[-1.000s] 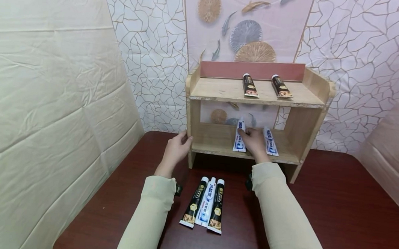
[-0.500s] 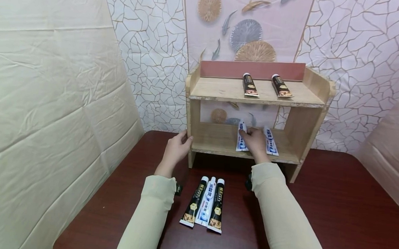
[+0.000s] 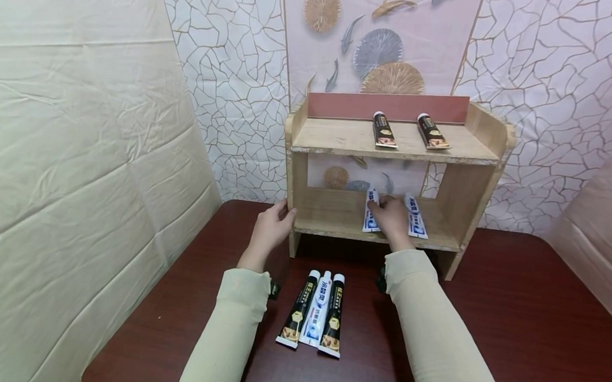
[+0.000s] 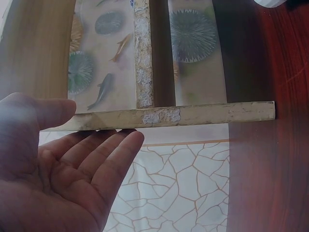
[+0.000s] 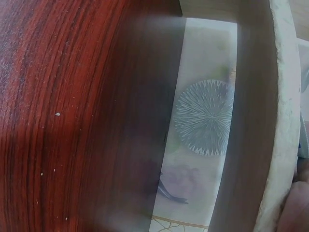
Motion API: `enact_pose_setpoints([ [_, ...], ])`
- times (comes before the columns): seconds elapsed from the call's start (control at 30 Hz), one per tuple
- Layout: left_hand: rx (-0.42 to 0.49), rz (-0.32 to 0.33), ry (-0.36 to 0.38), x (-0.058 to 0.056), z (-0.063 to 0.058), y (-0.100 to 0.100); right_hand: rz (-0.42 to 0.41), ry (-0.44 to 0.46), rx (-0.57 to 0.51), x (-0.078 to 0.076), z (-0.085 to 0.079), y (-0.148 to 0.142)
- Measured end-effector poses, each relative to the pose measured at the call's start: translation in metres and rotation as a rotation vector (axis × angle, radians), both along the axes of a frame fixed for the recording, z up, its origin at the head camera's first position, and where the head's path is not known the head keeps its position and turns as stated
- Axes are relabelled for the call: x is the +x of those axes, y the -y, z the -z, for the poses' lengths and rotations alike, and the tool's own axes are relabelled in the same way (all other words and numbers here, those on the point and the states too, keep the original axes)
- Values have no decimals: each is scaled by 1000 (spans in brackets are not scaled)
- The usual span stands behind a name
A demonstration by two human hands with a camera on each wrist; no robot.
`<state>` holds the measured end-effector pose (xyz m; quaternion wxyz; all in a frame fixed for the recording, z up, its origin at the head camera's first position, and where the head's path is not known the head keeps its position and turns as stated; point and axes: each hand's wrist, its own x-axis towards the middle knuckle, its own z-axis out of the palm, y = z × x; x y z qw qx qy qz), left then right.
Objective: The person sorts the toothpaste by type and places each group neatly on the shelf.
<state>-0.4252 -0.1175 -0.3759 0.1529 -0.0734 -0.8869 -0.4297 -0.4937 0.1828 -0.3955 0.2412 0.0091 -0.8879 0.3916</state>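
Note:
My right hand (image 3: pixel 391 218) grips a white-and-blue toothpaste tube (image 3: pixel 370 224) on the lower board of a small wooden shelf (image 3: pixel 330 215). Thumb and fingers are at its left part; some fingers are hidden. Just right of that hand lies a second white toothpaste tube (image 3: pixel 416 220), cap toward the back. My left hand (image 3: pixel 271 229) rests against the shelf's left side panel, its fingers fairly straight. In the left wrist view that hand (image 4: pixel 82 169) has its fingertips at the panel's outer face, with the thumb by the front edge. Only a sliver of the right hand (image 5: pixel 297 203) shows in the right wrist view.
Two black toothpaste tubes (image 3: pixel 384 131) (image 3: pixel 432 133) lie on the shelf's top board. In front, on the dark red table (image 3: pixel 185 323), a white tube (image 3: pixel 316 315) lies between two black tubes (image 3: pixel 298 314) (image 3: pixel 334 319). Patterned cloth (image 3: pixel 238 95) hangs behind.
My right hand has shifted the white tube slightly right, and its cap end sits lower than a second ago. My left hand has stayed at the shelf's side.

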Motion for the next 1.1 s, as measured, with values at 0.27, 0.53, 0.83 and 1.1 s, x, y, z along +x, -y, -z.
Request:
enact_pose_setpoints([
  [0.27,3,-1,3,-1,1,0,-10,8,18,0,2,0],
  [0.53,2,1,1,-1,2,0,-26,69,20,2,1,0],
  [0.83,1,-2,-2,-1,1,0,-27,70,13,0,1,-1],
  [1.1,-2,-7,-3,0,0,0,-17,61,15,-2,2,0],
])
